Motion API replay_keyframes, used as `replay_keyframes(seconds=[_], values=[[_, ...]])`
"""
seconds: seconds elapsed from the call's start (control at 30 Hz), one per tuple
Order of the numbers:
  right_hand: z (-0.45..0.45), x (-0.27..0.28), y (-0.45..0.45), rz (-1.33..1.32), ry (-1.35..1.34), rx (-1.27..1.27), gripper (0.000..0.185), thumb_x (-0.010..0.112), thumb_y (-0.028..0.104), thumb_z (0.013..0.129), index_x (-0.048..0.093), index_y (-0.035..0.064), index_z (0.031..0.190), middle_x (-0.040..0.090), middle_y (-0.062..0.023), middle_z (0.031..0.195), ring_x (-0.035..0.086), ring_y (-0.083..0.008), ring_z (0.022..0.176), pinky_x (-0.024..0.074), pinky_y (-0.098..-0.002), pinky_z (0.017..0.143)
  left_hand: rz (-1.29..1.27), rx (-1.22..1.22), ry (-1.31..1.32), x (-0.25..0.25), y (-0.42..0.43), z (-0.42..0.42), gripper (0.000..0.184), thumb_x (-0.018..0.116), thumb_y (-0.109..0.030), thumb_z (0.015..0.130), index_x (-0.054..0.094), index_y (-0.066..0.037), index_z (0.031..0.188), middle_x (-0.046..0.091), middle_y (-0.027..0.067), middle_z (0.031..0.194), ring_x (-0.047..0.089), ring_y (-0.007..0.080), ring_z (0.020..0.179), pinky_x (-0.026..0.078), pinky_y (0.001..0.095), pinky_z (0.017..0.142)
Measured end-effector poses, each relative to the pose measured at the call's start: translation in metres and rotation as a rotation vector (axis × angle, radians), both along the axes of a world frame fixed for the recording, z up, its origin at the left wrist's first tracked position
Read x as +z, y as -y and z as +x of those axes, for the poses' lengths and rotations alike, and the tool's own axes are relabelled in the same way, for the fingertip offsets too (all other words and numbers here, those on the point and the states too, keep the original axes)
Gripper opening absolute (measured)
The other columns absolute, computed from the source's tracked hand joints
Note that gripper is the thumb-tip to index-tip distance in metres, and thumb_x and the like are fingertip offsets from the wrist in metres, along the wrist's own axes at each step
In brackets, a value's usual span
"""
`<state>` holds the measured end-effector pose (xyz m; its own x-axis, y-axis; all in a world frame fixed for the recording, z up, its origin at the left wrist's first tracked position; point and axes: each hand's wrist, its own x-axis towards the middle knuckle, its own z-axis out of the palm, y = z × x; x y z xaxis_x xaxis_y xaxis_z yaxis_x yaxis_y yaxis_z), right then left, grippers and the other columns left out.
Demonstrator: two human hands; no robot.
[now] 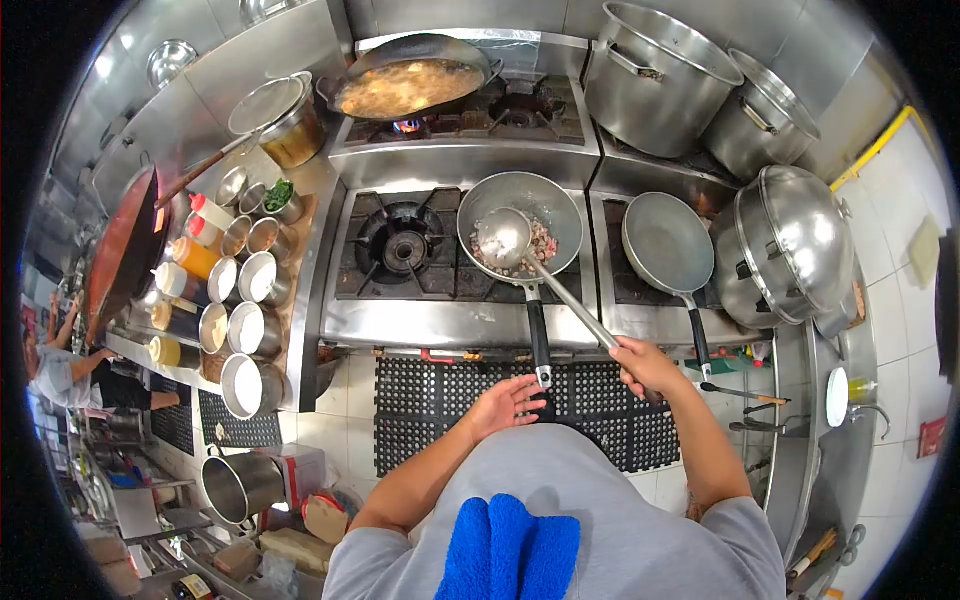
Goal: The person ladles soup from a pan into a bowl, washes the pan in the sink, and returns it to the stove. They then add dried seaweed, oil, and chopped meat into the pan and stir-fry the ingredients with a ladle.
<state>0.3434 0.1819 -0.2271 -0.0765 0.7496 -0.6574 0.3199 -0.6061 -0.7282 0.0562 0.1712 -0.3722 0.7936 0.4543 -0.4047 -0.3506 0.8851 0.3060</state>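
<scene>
My right hand [648,367] is closed around the long metal handle of a ladle [503,238]. The ladle's round bowl sits in a frying pan [556,198] on the front stove, among small chopped pinkish-brown pieces [542,243] that look like meat. The pan's black handle [540,335] points toward me. Close to the tip of that handle, my left hand [508,405] has its fingers spread and the palm turned up, gripping nothing. Whether it brushes the handle, I cannot tell.
An unlit burner [404,248] lies left of the pan. A second frying pan [668,240] stands on the right. Behind, a wok [410,80] of bubbling liquid sits over a flame. Metal cups [250,385] and sauce bottles [196,258] fill the left counter. A person [70,370] stands far left.
</scene>
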Motion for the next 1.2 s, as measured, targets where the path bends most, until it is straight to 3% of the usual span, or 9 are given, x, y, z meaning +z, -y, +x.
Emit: replay_keyframes(seconds=[0.1,0.17,0.33,0.5,0.57,0.83,0.9,0.97,1.2], values=[[-0.006,-0.010,0.000,0.076,0.232,-0.021,0.045,0.051,0.027,0.094,0.044,0.0078,0.134,0.045,0.0002,0.052,0.042,-0.0103,0.036,0.0355,-0.0261,0.035,-0.006,-0.004,-0.016,-0.004,0.000,0.001,0.050,0.045,-0.040,0.093,0.043,-0.013,0.135,0.050,0.0050,0.134,0.054,0.0222,0.113,0.044,0.0409,0.094],[-0.005,-0.020,-0.009,0.154,0.151,-0.156,0.045,0.052,0.027,0.093,0.044,0.0091,0.135,0.046,-0.0006,0.052,0.041,-0.0102,0.035,0.0352,-0.0265,0.034,0.003,-0.005,0.002,-0.005,0.000,0.000,0.050,0.045,-0.040,0.094,0.043,-0.014,0.136,0.050,0.0049,0.134,0.054,0.0221,0.114,0.044,0.0412,0.094],[0.023,-0.001,0.015,0.138,0.009,-0.198,0.040,0.049,0.025,0.096,0.046,0.0089,0.132,0.042,0.0004,0.051,0.038,-0.0098,0.033,0.0343,-0.0269,0.032,0.009,0.004,-0.029,0.000,0.002,-0.003,0.050,0.045,-0.040,0.094,0.044,-0.012,0.135,0.052,0.0037,0.132,0.053,0.0225,0.114,0.044,0.0405,0.094],[0.008,-0.036,0.022,0.031,-0.009,-0.260,0.044,0.051,0.027,0.095,0.045,0.0096,0.134,0.041,0.0007,0.051,0.038,-0.0102,0.035,0.0345,-0.0268,0.033,-0.002,0.009,-0.025,-0.003,0.001,-0.002,0.050,0.044,-0.039,0.094,0.043,-0.012,0.135,0.052,0.0036,0.133,0.053,0.0228,0.115,0.044,0.0401,0.094],[-0.001,-0.044,0.014,0.231,0.201,-0.150,0.047,0.052,0.026,0.094,0.043,0.0089,0.136,0.041,0.0005,0.051,0.039,-0.0104,0.036,0.0342,-0.0271,0.034,-0.017,0.006,-0.030,-0.005,0.003,0.000,0.050,0.044,-0.039,0.094,0.043,-0.012,0.136,0.052,0.0035,0.133,0.053,0.0228,0.115,0.044,0.0400,0.094],[0.035,-0.004,0.025,0.031,0.131,-0.082,0.042,0.049,0.024,0.095,0.046,0.0130,0.135,0.044,0.0001,0.051,0.039,-0.0099,0.033,0.0321,-0.0263,0.032,-0.002,0.006,-0.009,-0.003,0.002,0.000,0.050,0.044,-0.040,0.094,0.043,-0.012,0.136,0.050,0.0031,0.135,0.053,0.0226,0.115,0.044,0.0400,0.094],[0.029,-0.019,0.017,0.066,0.134,-0.086,0.042,0.050,0.025,0.094,0.047,0.0122,0.134,0.046,-0.0003,0.052,0.039,-0.0099,0.033,0.0330,-0.0261,0.033,-0.011,-0.002,-0.019,-0.002,0.002,0.001,0.051,0.044,-0.040,0.094,0.043,-0.012,0.136,0.050,0.0030,0.135,0.053,0.0224,0.115,0.044,0.0399,0.094],[0.020,-0.032,0.003,0.257,0.336,-0.087,0.043,0.052,0.025,0.093,0.047,0.0120,0.134,0.045,-0.0002,0.052,0.040,-0.0101,0.035,0.0340,-0.0263,0.034,-0.016,0.000,-0.033,-0.001,0.004,0.003,0.051,0.044,-0.040,0.094,0.042,-0.012,0.137,0.049,0.0029,0.135,0.053,0.0221,0.114,0.044,0.0398,0.094],[0.029,-0.015,0.010,0.070,0.052,-0.193,0.044,0.052,0.027,0.094,0.046,0.0095,0.134,0.042,0.0003,0.052,0.042,-0.0098,0.037,0.0341,-0.0268,0.035,0.002,0.009,-0.029,-0.001,0.005,-0.002,0.049,0.043,-0.038,0.094,0.043,-0.012,0.136,0.048,0.0033,0.137,0.053,0.0218,0.115,0.045,0.0396,0.094]])
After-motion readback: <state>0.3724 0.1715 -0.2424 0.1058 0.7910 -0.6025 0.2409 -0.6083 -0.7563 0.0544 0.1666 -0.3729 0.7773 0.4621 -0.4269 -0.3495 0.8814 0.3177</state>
